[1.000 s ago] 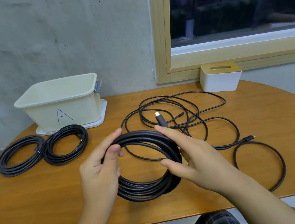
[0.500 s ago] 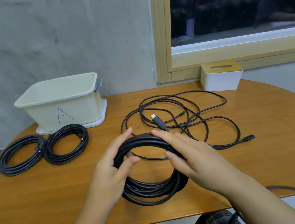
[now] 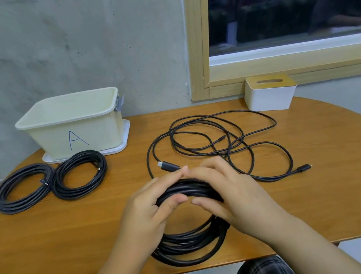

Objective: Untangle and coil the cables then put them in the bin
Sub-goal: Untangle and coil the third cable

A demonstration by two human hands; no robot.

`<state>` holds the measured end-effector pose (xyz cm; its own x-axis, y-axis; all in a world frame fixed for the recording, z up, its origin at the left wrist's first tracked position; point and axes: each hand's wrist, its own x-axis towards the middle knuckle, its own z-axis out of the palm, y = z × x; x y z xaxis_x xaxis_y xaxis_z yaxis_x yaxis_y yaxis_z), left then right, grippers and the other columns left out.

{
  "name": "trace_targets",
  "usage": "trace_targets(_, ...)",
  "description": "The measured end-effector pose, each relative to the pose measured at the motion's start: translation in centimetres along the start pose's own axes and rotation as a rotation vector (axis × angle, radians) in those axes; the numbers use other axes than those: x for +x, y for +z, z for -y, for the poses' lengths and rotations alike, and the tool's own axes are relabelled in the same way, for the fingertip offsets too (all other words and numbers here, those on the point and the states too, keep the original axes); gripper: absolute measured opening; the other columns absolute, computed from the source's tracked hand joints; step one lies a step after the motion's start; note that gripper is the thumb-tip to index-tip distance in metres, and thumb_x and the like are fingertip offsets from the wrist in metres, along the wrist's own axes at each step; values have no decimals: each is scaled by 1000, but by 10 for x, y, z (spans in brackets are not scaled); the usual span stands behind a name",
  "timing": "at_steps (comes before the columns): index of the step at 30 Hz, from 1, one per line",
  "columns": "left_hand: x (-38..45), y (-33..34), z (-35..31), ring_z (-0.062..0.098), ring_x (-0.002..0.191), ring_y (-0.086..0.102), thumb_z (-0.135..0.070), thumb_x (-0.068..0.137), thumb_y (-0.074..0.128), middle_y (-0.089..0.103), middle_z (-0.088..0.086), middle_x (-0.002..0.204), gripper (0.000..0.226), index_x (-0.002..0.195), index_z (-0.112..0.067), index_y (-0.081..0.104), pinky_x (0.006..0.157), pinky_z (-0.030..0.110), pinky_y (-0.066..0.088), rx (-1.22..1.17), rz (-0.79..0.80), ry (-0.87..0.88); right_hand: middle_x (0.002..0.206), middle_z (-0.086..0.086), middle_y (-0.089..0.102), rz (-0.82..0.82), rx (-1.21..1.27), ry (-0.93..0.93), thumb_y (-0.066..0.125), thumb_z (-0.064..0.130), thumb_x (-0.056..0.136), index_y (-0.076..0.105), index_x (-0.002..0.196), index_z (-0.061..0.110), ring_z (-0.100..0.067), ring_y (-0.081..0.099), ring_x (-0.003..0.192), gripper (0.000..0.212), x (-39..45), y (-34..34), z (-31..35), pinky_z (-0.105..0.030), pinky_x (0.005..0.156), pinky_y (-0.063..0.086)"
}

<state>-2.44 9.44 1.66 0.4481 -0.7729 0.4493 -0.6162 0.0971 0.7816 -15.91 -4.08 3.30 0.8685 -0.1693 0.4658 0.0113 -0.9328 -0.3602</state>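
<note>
Left hand [image 3: 150,211] and right hand [image 3: 229,191] both curled round the far arc of the thick black coil [image 3: 188,244], fingers over the top, thumbs underneath, fingertips meeting above the strands. Coil held near the front edge of the tabletop [image 3: 49,244], its lower loops resting on the wood. Loose connector end [image 3: 167,166] seen projecting just beyond the fingertips, not yet tucked in.

Risk noted: grip confined to one arc only. Lower loops sitting uneven and free to slide apart or spring open if lifted from that point alone. Free end likely to whip out and unwind a turn if released untucked.

Further out, thin loose cable [image 3: 223,141] sprawled across the right half of the tabletop, its nearest loop passing just beside the right hand; liable to be snagged and dragged along.

Two finished coils [image 3: 50,181] laid near the left edge, in front of the bin [image 3: 72,131] at the back left corner. Bin contents not visible.
</note>
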Motion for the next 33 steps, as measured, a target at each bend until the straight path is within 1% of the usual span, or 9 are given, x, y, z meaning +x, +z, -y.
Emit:
trace_targets(8,-1,-2,-8,-11,81,59,-71,77,51,67,-25,87,34,107,-59,60,73,2,41,-115,-236,22,132,19,48,75,117,104,44,57,90,11,136,60,-7,52,112,56,-2,-5,-1,-28,87,50)
trace_targets(11,-1,-4,-8,-11,63,54,-76,72,52,57,-14,64,34,102,-61,62,62,-1,37,-179,-324,28,118,15,59,91,163,139,47,46,94,7,135,62,-6,57,103,60,-3,-3,-1,-30,86,49)
trace_targets(13,-3,-3,-6,0,58,53,-78,70,53,52,1,78,37,101,-60,63,61,1,37,-204,-359,5,117,15,60,64,192,138,43,51,92,8,135,59,-6,58,102,56,-3,-1,1,-31,85,50)
trace_targets(18,-4,-3,-2,1,52,49,-78,75,46,60,-9,65,41,110,-61,58,56,9,42,-146,-336,-39,118,16,60,23,157,127,31,56,90,13,135,54,-6,58,99,49,0,0,6,-32,81,50)
trace_targets(22,-3,-2,12,-1,97,53,-78,80,37,47,-25,105,54,132,-61,34,89,14,41,2,-330,-31,116,16,60,39,82,112,40,43,97,16,139,45,-8,59,93,49,0,-1,3,-24,75,49)
trace_targets(25,-3,-3,19,3,131,24,-80,80,28,23,-20,128,67,140,-57,11,109,25,21,265,-347,7,106,20,59,67,11,83,45,39,96,23,137,41,-7,58,89,46,2,-3,-1,-12,67,40)
trace_targets(28,1,-5,16,18,139,17,-75,84,26,28,-1,144,74,148,-41,9,111,37,10,634,-148,178,103,17,62,126,-48,39,48,37,95,31,133,37,-6,58,87,42,4,-3,1,-18,65,42)
trace_targets(31,8,-4,9,8,112,45,-70,86,29,59,-8,108,71,144,-29,30,101,29,26,739,41,312,92,14,66,117,-110,0,41,42,89,37,130,30,-7,59,72,44,2,1,4,-19,51,44)
trace_targets(33,9,-4,4,-1,80,46,-68,89,30,49,-19,85,64,141,-31,35,75,18,38,655,69,316,83,11,66,102,-105,-3,39,45,88,37,125,26,-7,59,59,42,1,2,5,-20,44,43)
